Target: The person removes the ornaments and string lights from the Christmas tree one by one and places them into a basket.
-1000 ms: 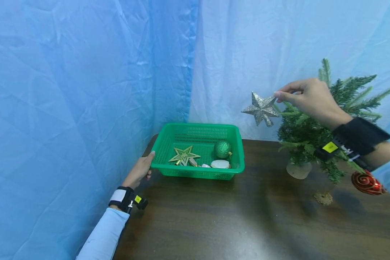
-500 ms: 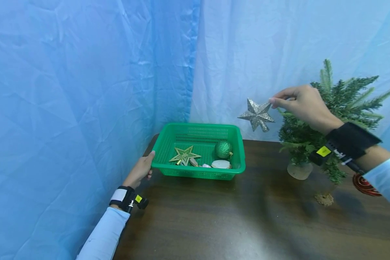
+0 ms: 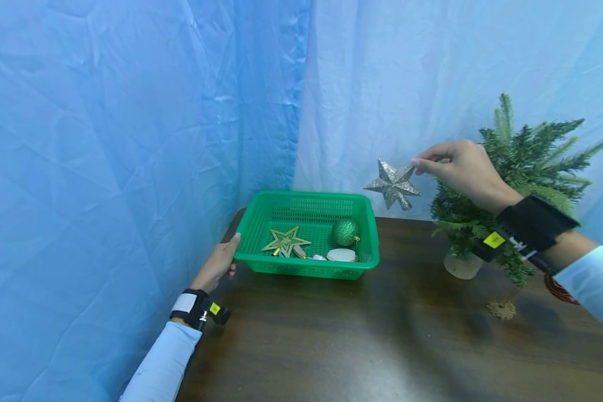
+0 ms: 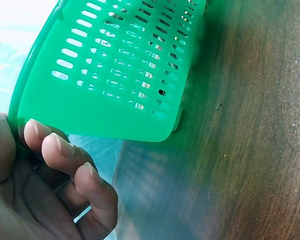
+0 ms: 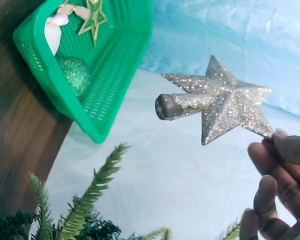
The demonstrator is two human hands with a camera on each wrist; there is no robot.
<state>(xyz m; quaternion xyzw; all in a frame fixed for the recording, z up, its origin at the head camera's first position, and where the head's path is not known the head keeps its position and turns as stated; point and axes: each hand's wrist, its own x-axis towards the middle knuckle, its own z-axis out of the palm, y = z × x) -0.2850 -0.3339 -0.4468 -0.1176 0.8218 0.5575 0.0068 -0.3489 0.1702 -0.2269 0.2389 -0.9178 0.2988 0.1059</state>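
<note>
A silver glitter star tree topper [image 3: 393, 184] hangs in the air, pinched at one point between the thumb and fingertips of my right hand [image 3: 462, 167]. In the right wrist view its hollow stem points left. My left hand [image 3: 217, 265] grips the left rim of a green plastic basket [image 3: 306, 267], fingers curled under the edge in the left wrist view. Inside the basket lie a gold star ornament [image 3: 286, 241], a green glitter ball [image 3: 345, 231] and a white oval piece [image 3: 341, 254]. The topper is above and right of the basket.
A small artificial Christmas tree [image 3: 522, 167] in a pale pot [image 3: 462, 265] stands behind my right forearm. A gold glitter ornament [image 3: 501, 309] is below it, and a red ornament [image 3: 560, 289] is partly hidden by my sleeve. Blue curtains [image 3: 130, 139] border the dark wooden table [image 3: 331, 335].
My right hand has moved down and left with the star tree topper, nearer the basket. My left hand keeps its grip on the rim, and the basket stays in place.
</note>
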